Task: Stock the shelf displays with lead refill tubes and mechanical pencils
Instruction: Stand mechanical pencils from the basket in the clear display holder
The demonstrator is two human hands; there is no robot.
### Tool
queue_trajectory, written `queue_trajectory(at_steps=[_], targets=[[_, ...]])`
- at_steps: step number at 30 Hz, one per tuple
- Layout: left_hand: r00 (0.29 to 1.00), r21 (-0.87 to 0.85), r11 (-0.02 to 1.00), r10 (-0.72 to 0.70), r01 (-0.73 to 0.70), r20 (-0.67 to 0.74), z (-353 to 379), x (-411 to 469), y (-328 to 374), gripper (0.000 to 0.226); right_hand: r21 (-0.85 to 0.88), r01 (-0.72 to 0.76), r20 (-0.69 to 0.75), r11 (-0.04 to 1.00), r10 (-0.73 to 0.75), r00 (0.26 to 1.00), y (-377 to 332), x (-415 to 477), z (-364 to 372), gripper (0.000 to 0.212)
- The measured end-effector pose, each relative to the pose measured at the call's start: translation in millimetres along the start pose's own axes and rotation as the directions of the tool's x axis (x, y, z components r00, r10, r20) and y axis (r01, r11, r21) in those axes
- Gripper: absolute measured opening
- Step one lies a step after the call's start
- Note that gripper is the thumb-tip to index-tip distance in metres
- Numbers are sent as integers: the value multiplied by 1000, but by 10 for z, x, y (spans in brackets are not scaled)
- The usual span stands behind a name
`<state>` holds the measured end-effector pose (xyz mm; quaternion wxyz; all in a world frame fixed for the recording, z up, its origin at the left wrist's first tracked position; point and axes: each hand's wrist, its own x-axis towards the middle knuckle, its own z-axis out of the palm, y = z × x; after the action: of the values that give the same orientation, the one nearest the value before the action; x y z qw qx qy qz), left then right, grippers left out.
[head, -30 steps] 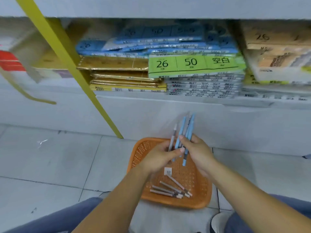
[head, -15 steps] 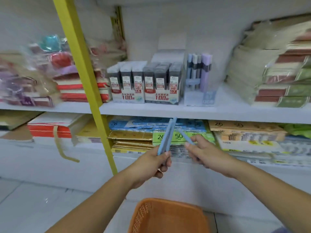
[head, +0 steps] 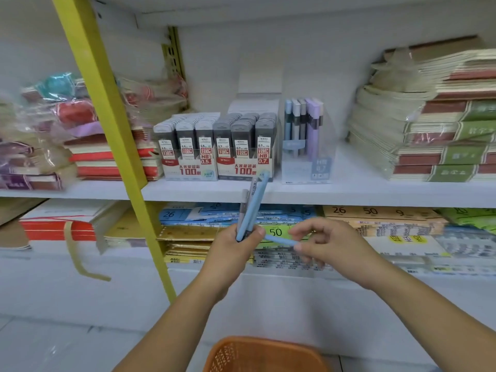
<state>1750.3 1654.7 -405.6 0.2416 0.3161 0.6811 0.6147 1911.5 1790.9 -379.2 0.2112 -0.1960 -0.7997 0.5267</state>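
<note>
Your left hand point(head: 233, 248) grips a bundle of blue mechanical pencils point(head: 253, 205), standing upward. Your right hand point(head: 332, 245) pinches one single blue pencil point(head: 279, 239), lying sideways between both hands.

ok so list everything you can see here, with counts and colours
shelf: one, white, across the middle
lead boxes: two, grey tubes with red-and-white labels, shelf centre
pencil display: one, clear, blue, grey and purple pencils inside, right of lead boxes
pencil bundle: a few, blue and grey, upright in left hand
single pencil: one, blue, crosswise in right hand
notebooks: stacks, green and red spines, shelf right
bagged goods: several, mixed colours, shelf left
paper packs: many, blue, gold, tan, under shelf
post: one, yellow, slanting at left
basket: one, orange, bottom edge
left hand: grips bundle
right hand: pinches single pencil
</note>
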Motion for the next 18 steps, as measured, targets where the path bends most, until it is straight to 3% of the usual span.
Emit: queue_trajectory(at_steps=[2,5,7,11,15,18], targets=[[999,-4,1000,-18,18,-32,15,23,-1,17,195,29,-105,980,-9,994,-25,8,-35,14],[1000,-6,1000,0,-1,-27,19,11,13,21,551,106,-182,828,-5,983,-102,7,-86,13],[1000,-14,1000,3,-3,-16,34,3,48,20,579,140,-213,804,-17,977,-190,14,-85,15],[999,-26,999,36,-36,2,78,78,267,18,250,299,-347,921,-204,915,-502,114,-184,13],[993,-45,992,115,-115,-6,85,244,614,18,-1,497,-458,868,-443,771,-1036,246,-551,23],[984,-108,979,175,-175,-2,87,387,857,18,-228,501,-444,835,-547,710,-1329,431,-783,20]])
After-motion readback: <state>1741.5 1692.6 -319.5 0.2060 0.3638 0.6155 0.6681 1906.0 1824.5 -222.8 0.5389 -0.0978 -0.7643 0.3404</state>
